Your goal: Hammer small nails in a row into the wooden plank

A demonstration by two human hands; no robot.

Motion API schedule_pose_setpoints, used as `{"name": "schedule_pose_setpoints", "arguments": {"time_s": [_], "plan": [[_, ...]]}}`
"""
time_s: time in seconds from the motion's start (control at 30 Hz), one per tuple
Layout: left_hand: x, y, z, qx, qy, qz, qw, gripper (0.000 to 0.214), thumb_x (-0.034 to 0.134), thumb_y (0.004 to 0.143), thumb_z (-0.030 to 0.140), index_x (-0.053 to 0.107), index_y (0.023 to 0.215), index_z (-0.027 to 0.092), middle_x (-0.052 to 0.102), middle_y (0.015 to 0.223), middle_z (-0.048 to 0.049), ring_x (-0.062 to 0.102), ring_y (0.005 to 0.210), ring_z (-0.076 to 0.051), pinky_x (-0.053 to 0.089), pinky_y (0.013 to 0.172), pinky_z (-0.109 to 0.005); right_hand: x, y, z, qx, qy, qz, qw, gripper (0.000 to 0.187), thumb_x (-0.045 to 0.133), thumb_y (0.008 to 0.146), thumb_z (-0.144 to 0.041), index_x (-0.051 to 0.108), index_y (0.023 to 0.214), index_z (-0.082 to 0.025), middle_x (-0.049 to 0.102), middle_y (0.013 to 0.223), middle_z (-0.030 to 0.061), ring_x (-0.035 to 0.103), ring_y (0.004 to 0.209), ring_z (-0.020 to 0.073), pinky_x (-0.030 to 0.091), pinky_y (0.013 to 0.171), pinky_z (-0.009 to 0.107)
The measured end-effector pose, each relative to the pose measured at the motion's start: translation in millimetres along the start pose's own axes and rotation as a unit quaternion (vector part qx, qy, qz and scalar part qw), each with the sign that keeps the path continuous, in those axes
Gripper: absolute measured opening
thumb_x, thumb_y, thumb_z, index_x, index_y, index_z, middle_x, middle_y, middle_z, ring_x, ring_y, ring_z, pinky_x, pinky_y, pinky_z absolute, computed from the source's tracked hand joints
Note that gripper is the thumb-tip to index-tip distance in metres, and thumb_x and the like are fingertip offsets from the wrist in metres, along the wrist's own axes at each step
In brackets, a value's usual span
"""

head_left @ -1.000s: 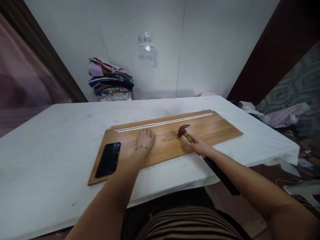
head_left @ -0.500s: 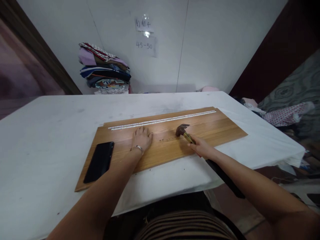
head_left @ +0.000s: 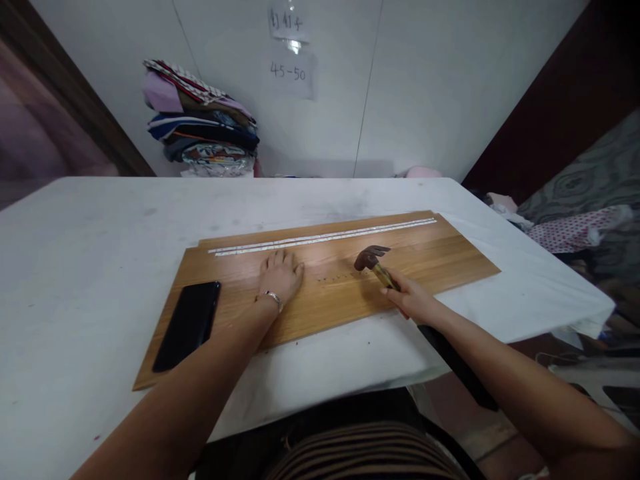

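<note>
My left hand (head_left: 281,277) lies flat on a wood-grain board (head_left: 450,250), fingers spread. My right hand (head_left: 411,297) is wrapped round the handle of a claw hammer (head_left: 371,259). The hammer's rusty head hangs over the right end of a short row of small dark nails (head_left: 335,277) in the board; whether it touches one I cannot tell. Two thin white strips with markings (head_left: 325,237) run along the board's far side. Left of my left hand, a black phone (head_left: 187,327) rests on the board.
The board lies on a white-covered table (head_left: 95,267). Folded clothes (head_left: 205,127) are stacked at the back left against the wall. Handwritten paper (head_left: 290,72) hangs on the wall. Spotted cloth (head_left: 575,227) lies beyond the table's right side.
The hammer in my right hand has shifted slightly to the right over the board. My left hand stays pressed on the board. The camera view has tilted and moved a little.
</note>
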State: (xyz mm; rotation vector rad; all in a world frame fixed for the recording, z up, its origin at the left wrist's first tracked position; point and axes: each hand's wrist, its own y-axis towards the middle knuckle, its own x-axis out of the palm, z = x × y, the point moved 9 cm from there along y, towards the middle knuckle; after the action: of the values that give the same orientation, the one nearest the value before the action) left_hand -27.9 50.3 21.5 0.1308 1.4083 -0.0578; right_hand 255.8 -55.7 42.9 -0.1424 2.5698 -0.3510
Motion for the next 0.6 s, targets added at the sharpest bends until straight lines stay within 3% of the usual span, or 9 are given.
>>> {"name": "schedule_pose_setpoints", "arguments": {"time_s": [0.6], "plan": [[1.4, -0.2, -0.6, 0.002, -0.004, 0.002, 1.0, 0.049, 0.037, 0.101, 0.042, 0.06, 0.137, 0.018, 0.049, 0.158, -0.0153, 0.04, 0.147, -0.032, 0.031, 0.121, -0.049, 0.5, -1.4, 5.6, 0.019, 0.002, -0.012, 1.0, 0.06, 0.055, 0.089, -0.029, 0.051, 0.148, -0.017, 0.041, 0.055, -0.0098, 0.036, 0.035, 0.0088, 0.03, 0.034, 0.021]]}}
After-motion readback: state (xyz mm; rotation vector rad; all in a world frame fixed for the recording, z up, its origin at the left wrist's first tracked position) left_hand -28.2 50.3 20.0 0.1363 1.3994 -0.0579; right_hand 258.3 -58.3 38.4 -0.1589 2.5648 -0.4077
